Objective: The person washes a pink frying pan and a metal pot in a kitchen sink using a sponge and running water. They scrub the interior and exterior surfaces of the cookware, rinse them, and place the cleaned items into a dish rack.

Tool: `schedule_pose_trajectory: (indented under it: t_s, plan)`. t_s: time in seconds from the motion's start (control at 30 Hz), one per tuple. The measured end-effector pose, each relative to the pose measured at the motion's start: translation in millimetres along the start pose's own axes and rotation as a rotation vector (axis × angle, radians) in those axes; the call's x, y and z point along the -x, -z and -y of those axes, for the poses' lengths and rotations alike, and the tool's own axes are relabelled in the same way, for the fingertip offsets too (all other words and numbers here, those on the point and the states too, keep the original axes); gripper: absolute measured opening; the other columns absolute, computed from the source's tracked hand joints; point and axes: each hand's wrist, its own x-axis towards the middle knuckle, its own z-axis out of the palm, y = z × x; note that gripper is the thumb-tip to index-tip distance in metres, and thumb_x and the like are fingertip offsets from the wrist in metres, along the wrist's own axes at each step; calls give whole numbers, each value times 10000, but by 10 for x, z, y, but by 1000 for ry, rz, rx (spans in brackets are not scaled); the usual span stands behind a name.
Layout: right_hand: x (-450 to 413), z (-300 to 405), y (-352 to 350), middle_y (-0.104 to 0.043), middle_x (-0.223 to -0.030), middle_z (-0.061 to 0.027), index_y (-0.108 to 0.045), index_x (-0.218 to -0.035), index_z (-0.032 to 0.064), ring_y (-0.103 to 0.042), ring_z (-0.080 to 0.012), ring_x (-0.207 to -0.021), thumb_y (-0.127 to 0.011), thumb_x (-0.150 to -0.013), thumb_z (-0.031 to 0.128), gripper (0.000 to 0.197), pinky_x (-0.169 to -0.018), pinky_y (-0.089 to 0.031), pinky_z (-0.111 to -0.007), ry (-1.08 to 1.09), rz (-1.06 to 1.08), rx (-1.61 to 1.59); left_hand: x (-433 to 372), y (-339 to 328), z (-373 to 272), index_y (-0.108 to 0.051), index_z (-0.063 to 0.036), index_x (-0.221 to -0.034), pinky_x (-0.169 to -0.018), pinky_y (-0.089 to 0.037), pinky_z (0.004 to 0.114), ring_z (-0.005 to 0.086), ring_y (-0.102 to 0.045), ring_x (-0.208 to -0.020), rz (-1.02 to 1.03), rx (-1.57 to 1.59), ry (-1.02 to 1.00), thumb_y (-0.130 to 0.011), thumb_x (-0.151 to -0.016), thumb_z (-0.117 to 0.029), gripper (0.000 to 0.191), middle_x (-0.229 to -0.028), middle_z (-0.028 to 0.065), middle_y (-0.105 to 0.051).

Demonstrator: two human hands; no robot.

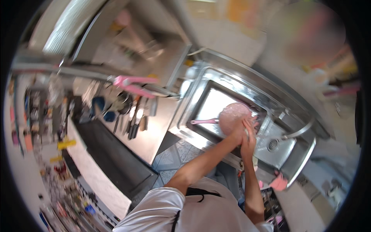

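Both of my hands meet over the left basin of a stainless steel sink point(182, 124), near the divider between the basins. My left hand point(241, 129) and my right hand point(248, 135) press against each other, with the right fingers lying along the left hand. Blur hides whether anything is between them. Just left of them, inside the basin, lies a round pink pan point(232, 116), its surface wet and shiny. Its pink handle point(204, 121) points left. A curved metal faucet point(300, 130) reaches from the right toward my hands.
The right basin has a drain point(272, 145); a pink cloth point(278, 182) hangs at its near corner. Several knives point(134, 127) lie on the counter point(161, 127) at left. Above them is a pink-handled tool point(134, 84). A dark open drawer or trough point(113, 153) sits lower left.
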Motion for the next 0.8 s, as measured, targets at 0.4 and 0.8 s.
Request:
schedule_pose_trajectory:
  t_s: [0.4, 0.8]
  plan:
    - [10, -255, 0, -552, -1547, -141, -560, -1469, -37, -504, -272, -1416, -468, -1086, 223, 472, -1203, -342, -392, -152, 297, -117, -516, 504, 827, -506, -104, -1482, -1047, -496, 360, 217, -606, -1207, 286, 56, -606, -406, -1135, -369, 448, -1371, 94, -616]
    - [-375, -324, 182, -671, -1385, -180, -632, -1367, -51, -612, -294, -1279, -501, -1062, 164, 396, -1128, -428, -402, -6, 89, 31, -265, -40, 605, -632, -128, -1266, -830, -555, 345, 154, -639, -982, 224, 93, -293, -489, -1103, -383, 334, -1146, 42, -693]
